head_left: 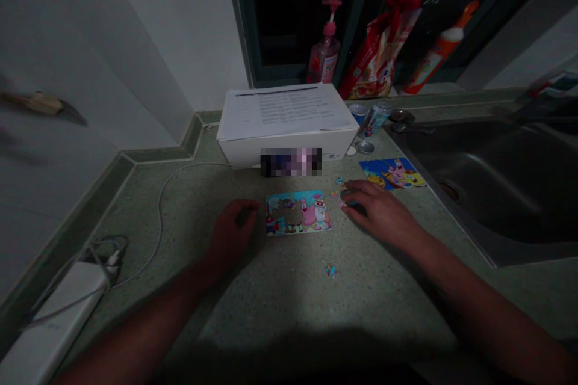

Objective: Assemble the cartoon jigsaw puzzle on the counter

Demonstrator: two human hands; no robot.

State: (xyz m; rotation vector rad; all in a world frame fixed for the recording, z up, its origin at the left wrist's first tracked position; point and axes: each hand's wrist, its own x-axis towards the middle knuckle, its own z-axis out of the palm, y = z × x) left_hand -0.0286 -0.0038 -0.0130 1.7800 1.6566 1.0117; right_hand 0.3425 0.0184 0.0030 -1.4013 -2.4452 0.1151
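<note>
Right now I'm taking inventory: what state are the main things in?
Jigsaw puzzle: flat, unfinished, gap inside.
Loose pieces: lying apart from puzzle.
Blue picture: flat, face up.
White box: paper on top.
Pump bottle: upright, pump fitted.
Orange bottle: capped.
Right hand: fingers at pieces.
Left hand: fingers curled.

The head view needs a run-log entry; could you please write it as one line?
left hand: beside puzzle; right hand: at loose pieces; puzzle: gap inside, on counter; picture card: beside sink

kitchen by the look, dimly lit.
on my remote feed i see a metal sink (501, 174) let into a speckled counter (280, 295), pump bottle (324, 57) and orange bottle (434, 60) near a dark window (298, 12).
</note>
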